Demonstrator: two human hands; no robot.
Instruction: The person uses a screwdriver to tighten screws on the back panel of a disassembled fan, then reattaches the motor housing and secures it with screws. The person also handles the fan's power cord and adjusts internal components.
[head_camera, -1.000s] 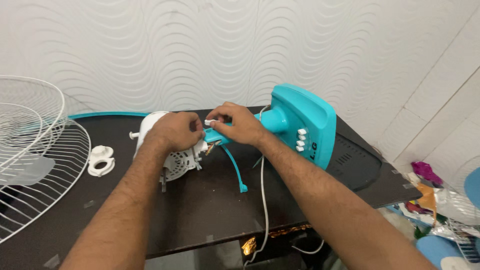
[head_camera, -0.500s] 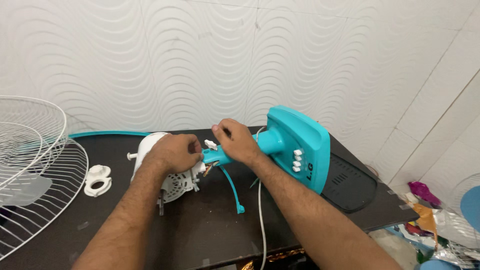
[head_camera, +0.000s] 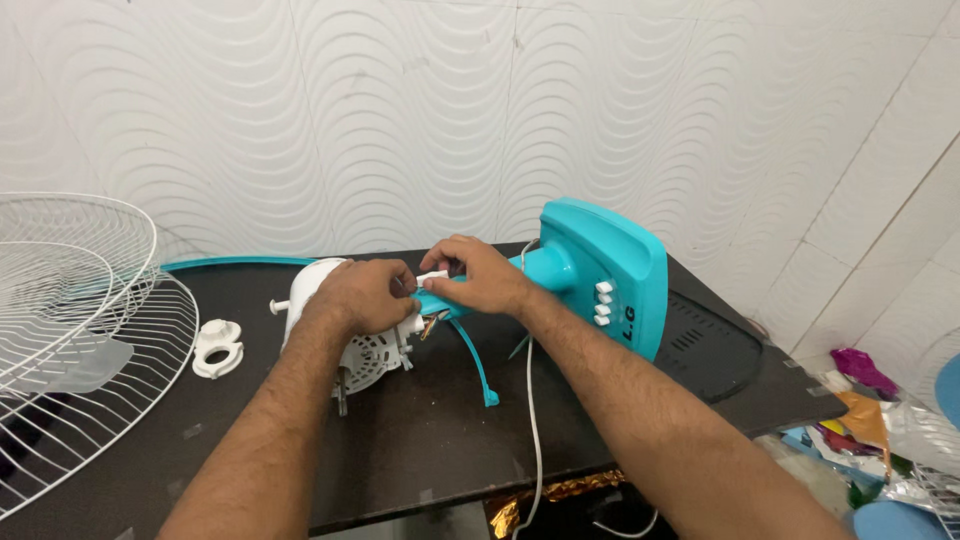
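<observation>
Nearest to you, a white power cord (head_camera: 533, 420) runs down the dark table (head_camera: 420, 450) and over its front edge, and a loose teal strip (head_camera: 474, 360) curves toward you from the joint you are working on. Your left hand (head_camera: 365, 295) lies closed over the white fan motor housing (head_camera: 372, 350), which rests on its side with the vented back facing you and the shaft pointing left. Your right hand (head_camera: 480, 275) is closed around the teal neck (head_camera: 540, 270) of the stand; its thumb and forefinger pinch a small white part (head_camera: 432, 274) just where neck meets motor. Whether that part is already seated or only held against the joint cannot be told, since your fingers cover it.

Judged from this, the step in hand is work at the neck-to-motor joint. The next move calls for keeping the housing pinned with your left hand while your right guides the small piece squarely, clear of the exposed wires beneath the joint.

Further left lie a white ring-shaped nut (head_camera: 217, 346) and, beyond the table edge, the white wire fan guards (head_camera: 70, 330). Behind your hands stands the teal fan base (head_camera: 610, 275), tipped on its side with its white push-buttons toward you, before the wavy white wall.
</observation>
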